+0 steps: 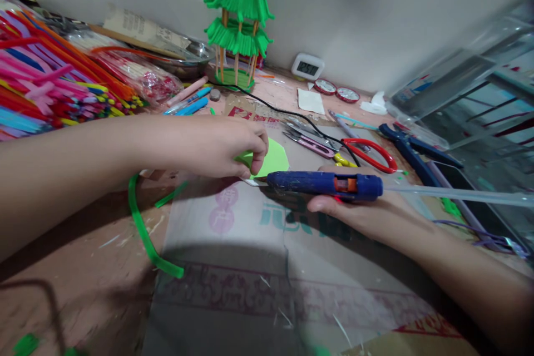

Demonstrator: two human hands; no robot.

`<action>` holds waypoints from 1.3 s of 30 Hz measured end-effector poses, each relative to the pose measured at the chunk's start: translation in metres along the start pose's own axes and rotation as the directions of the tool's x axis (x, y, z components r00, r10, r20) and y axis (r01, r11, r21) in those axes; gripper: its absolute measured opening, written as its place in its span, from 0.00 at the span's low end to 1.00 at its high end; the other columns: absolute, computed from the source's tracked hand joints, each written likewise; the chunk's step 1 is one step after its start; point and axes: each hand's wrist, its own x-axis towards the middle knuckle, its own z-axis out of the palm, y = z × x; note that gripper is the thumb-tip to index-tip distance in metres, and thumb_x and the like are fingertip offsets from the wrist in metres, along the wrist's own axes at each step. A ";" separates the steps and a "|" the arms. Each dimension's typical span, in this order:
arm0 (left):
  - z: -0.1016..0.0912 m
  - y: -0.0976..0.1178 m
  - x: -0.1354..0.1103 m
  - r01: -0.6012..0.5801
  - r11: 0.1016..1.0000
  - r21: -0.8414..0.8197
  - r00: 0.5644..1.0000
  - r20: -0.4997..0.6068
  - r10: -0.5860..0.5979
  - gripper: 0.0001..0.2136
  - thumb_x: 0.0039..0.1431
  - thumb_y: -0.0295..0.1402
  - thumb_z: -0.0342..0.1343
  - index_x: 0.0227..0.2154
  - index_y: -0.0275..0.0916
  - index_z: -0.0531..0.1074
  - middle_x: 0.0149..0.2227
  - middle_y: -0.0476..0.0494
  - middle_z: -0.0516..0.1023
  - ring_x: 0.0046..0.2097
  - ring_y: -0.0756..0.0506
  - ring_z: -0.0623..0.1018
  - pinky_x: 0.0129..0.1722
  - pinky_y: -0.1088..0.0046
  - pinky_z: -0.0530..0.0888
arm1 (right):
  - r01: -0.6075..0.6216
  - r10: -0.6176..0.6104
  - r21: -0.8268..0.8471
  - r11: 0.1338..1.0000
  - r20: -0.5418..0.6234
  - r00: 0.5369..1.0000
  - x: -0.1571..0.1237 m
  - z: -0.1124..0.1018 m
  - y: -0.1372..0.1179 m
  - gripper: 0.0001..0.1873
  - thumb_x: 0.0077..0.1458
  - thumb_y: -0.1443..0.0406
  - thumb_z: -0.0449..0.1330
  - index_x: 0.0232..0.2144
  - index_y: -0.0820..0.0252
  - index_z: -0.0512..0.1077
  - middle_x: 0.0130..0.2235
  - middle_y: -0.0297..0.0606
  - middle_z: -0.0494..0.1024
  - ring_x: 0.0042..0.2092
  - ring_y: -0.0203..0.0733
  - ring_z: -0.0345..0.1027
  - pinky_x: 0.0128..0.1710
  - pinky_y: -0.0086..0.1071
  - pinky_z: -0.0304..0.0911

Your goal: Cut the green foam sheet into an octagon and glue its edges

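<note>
My right hand [344, 208] is wrapped around a dark blue hot glue gun [308, 182], with a clear glue stick [450, 194] reaching out of its back end. The gun's nozzle points left and meets the near edge of a light-green flat piece [273, 158]. My left hand [242, 147] pinches that piece at its left side, thumb and fingers bent together. Part of the piece is hidden behind the fingers. Under both hands lies a printed cardboard sheet [233, 300]. A green pipe cleaner [144, 233] curves at its left edge.
A green-roofed model tower [240, 39] stands at the back. Bundles of coloured pipe cleaners [54, 78] fill the left. Red-handled scissors [375, 156], thread snips [311, 144] and blue pliers [411, 150] lie to the right. A black cable [271, 104] crosses behind the hands, near a small clock [307, 67].
</note>
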 end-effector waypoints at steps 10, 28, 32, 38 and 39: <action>0.001 -0.001 0.000 -0.013 1.000 -0.005 1.000 -0.006 0.013 0.06 0.57 0.33 0.56 0.35 0.42 0.76 0.47 0.46 0.74 0.45 0.45 0.73 0.41 0.73 0.67 | -0.032 0.033 0.009 0.999 -0.024 0.999 0.001 0.004 -0.002 0.23 0.49 0.42 0.63 0.32 0.54 0.78 0.26 0.34 0.79 0.27 0.43 0.71 0.24 0.34 0.67; 0.000 -0.002 0.000 -0.019 0.999 -0.031 1.000 -0.008 0.018 0.06 0.56 0.33 0.56 0.35 0.43 0.77 0.48 0.48 0.75 0.44 0.46 0.74 0.41 0.74 0.67 | 0.011 -0.010 0.034 0.999 -0.028 1.000 0.003 0.002 -0.002 0.22 0.48 0.43 0.64 0.33 0.53 0.79 0.28 0.34 0.80 0.29 0.45 0.73 0.26 0.34 0.69; 0.000 -0.003 0.000 -0.021 1.000 -0.006 1.000 0.001 0.021 0.06 0.57 0.32 0.55 0.34 0.42 0.77 0.47 0.47 0.75 0.42 0.47 0.74 0.38 0.74 0.66 | -0.022 0.022 0.022 1.000 -0.008 1.000 0.000 0.001 0.010 0.24 0.47 0.41 0.63 0.33 0.52 0.79 0.28 0.35 0.80 0.28 0.45 0.73 0.25 0.35 0.69; 0.001 -0.002 0.000 -0.026 1.000 0.007 1.000 -0.011 0.026 0.07 0.60 0.33 0.54 0.33 0.40 0.77 0.46 0.47 0.75 0.39 0.48 0.73 0.38 0.74 0.65 | -0.039 0.039 0.005 0.999 -0.061 0.997 -0.001 0.002 0.016 0.26 0.45 0.39 0.63 0.32 0.52 0.80 0.31 0.37 0.81 0.31 0.47 0.75 0.28 0.37 0.71; 0.002 -0.002 0.000 -0.026 1.000 0.007 1.000 -0.015 0.026 0.07 0.60 0.33 0.53 0.33 0.40 0.77 0.46 0.46 0.75 0.39 0.48 0.73 0.38 0.74 0.65 | -0.019 0.019 0.021 1.000 -0.029 0.999 0.000 0.001 0.014 0.25 0.46 0.40 0.63 0.33 0.53 0.80 0.30 0.37 0.81 0.31 0.47 0.75 0.28 0.36 0.71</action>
